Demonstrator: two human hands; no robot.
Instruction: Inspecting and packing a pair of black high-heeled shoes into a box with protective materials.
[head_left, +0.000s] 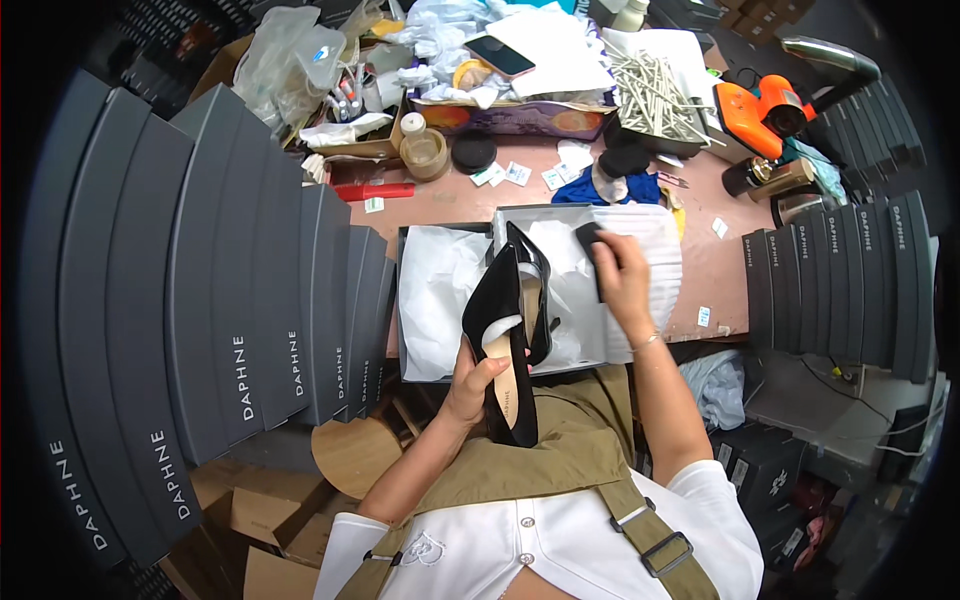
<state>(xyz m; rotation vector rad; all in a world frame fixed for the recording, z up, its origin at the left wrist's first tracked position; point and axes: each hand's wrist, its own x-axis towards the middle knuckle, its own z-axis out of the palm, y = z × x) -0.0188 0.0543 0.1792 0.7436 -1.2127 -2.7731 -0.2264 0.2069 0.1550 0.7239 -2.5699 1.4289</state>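
My left hand (470,387) is closed around a pair of black pointed-toe shoes (485,295), held upright side by side with toes pointing away from me. The nearer shoe looks matte, with a beige insole and white padding in the toe; the other is glossy. In my right hand (622,275) is a flat black pad (588,238), gripped right of the shoes and apart from them. Beneath the shoes lies an open grey shoe box (402,345) with white tissue paper (440,290) inside. White wrapping sheet (655,250) spreads under my right hand.
Tall stacks of dark shoe boxes stand at left (225,250) and right (850,280). Along the table's back are a bottle (425,150), a black round lid (473,152), a phone (500,56), bundled white sticks (650,95), a blue cloth (640,188) and an orange tool (745,115).
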